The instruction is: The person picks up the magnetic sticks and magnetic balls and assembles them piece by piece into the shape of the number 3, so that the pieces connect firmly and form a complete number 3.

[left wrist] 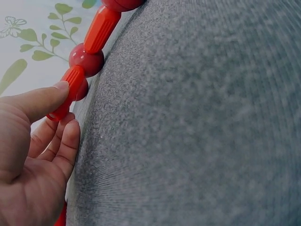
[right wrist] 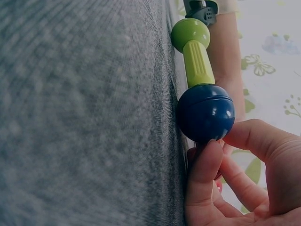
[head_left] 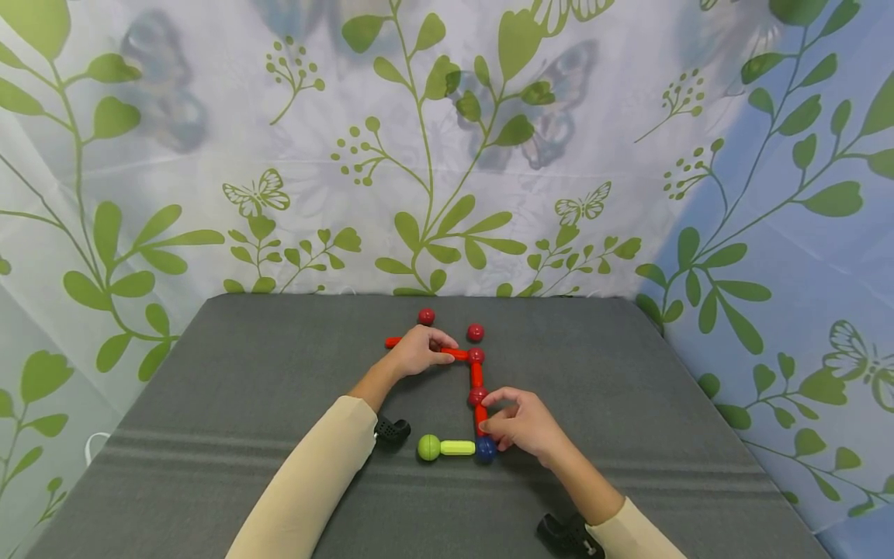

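My left hand (head_left: 417,351) pinches a red rod (left wrist: 70,87) between thumb and fingers. That rod meets a red ball (head_left: 476,355) at the chain's far corner. From this ball a second red rod (head_left: 477,376) runs toward me to another red ball (head_left: 478,397), then a third red rod (head_left: 481,419) reaches a blue ball (right wrist: 205,113). Beside the blue ball, my right hand (head_left: 525,423) pinches the third rod, partly hiding it. A yellow-green rod (head_left: 457,448) joins the blue ball to a green ball (head_left: 429,447) on the left.
Two loose red balls, one at the left (head_left: 426,316) and one at the right (head_left: 476,332), lie near the back of the grey table (head_left: 230,404). Another red rod (head_left: 393,341) is partly behind my left hand. A patterned curtain (head_left: 314,155) hangs behind the table.
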A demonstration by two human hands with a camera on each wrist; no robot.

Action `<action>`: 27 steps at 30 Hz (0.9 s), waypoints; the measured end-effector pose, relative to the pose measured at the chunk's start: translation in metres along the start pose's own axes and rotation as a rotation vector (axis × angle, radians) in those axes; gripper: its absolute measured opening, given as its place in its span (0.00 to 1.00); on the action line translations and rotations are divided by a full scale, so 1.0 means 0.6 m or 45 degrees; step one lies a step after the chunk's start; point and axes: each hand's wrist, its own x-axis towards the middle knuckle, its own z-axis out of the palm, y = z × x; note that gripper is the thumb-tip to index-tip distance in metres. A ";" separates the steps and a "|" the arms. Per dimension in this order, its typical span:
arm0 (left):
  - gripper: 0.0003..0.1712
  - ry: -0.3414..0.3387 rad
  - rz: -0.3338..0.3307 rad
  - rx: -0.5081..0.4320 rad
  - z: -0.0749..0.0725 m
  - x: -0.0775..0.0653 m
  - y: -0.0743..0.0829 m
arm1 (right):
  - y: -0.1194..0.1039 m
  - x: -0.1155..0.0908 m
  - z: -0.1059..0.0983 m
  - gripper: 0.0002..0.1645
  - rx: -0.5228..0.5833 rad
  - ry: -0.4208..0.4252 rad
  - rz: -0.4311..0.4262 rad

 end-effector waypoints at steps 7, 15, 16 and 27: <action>0.11 0.005 -0.014 0.008 0.002 0.002 -0.004 | -0.001 -0.001 0.002 0.23 -0.007 0.011 0.012; 0.10 0.015 -0.028 0.023 0.003 0.003 -0.002 | -0.004 -0.004 0.002 0.24 -0.018 0.017 0.028; 0.10 0.016 -0.027 0.026 0.003 0.003 -0.002 | -0.004 -0.004 0.002 0.24 -0.021 0.018 0.028; 0.11 0.026 -0.032 0.028 0.001 0.002 0.000 | -0.003 -0.002 0.001 0.23 -0.011 0.015 0.015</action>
